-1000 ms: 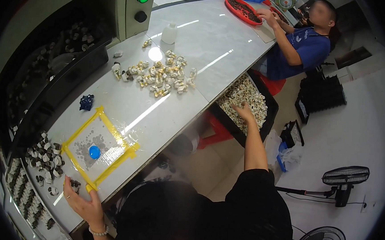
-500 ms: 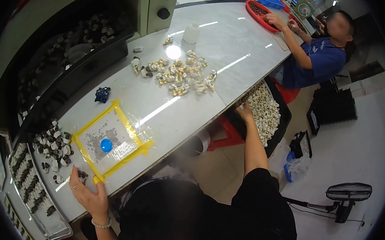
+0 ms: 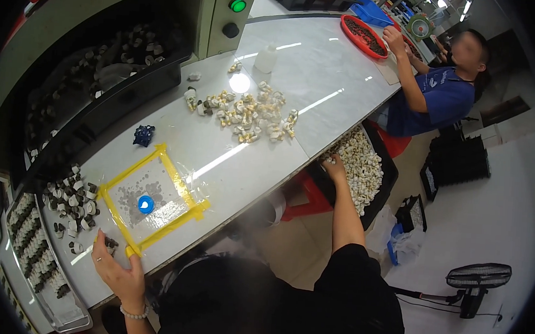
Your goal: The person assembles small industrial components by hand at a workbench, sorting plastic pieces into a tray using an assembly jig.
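My left hand (image 3: 118,274), a yellow cover on its thumb, rests at the table's near edge with fingers apart. A small dark-and-white piece (image 3: 111,243) lies between thumb and forefinger. Beside it spreads a heap of similar pieces (image 3: 74,200). My right hand (image 3: 335,170) reaches down to the left side of a black crate (image 3: 386,169) filled with small white-and-yellow pieces (image 3: 362,167). Its fingers are curled, with whitish pieces at the tips, partly hidden. On the table, a yellow-taped square (image 3: 159,239) surrounds a small round blue dish (image 3: 146,204) and wet spots.
White-and-yellow pieces (image 3: 246,117) lie mid-table near a white bottle (image 3: 265,60). A machine (image 3: 228,15) with a dark tray (image 3: 117,104) stands behind. Far right, a co-worker (image 3: 437,86) sits by a red tray (image 3: 358,35). A fan (image 3: 478,281) stands on the right.
My right hand has shifted slightly left and down at the crate's side, and whitish pieces show at its fingers. My left hand stays put. The co-worker's hand has lifted off the red tray.
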Motion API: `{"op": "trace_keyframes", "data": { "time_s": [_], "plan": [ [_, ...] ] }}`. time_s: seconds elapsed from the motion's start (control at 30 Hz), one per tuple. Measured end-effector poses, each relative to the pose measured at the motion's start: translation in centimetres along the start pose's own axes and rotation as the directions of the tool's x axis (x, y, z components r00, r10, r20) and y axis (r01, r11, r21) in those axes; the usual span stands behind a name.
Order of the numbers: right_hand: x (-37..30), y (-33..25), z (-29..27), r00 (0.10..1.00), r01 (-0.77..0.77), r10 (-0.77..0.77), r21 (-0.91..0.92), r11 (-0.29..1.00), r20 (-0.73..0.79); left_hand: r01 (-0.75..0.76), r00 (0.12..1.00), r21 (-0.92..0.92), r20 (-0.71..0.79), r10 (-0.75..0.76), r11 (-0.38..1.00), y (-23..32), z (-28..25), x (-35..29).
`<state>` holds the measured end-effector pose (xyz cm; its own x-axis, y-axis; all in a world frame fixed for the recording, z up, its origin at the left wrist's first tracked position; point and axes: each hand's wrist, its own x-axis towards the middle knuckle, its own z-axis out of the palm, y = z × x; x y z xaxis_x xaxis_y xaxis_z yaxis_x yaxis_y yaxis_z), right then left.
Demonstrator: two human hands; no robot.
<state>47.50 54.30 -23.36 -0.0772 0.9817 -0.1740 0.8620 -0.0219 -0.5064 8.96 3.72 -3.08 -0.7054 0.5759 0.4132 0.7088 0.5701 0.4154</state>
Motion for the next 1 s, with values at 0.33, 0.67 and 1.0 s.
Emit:
{"op": "trace_keyframes", "data": {
  "time_s": [0.33,0.67,1.0],
  "plan": [
    [-0.7,-1.3,-0.7,0.99,-0.143,0.132,0.313,0.939,0.056,0.025,0.999,0.012,0.02,-0.025,1.0,-0.1,0.0,0.0],
    [-0.2,0.6,-6.6,0.943,-0.102,0.301,0.741,0.664,-0.14,-0.007,1.0,-0.011,-0.001,0.007,1.0,-0.1,0.1,0.1],
    [-6.8,-21.5,-14.8,0.94,0.205,-0.339,0.868,0.453,-0.045,0.042,0.999,-0.011,0.034,-0.042,0.999,0.1,-0.2,0.3]
  ]
}}
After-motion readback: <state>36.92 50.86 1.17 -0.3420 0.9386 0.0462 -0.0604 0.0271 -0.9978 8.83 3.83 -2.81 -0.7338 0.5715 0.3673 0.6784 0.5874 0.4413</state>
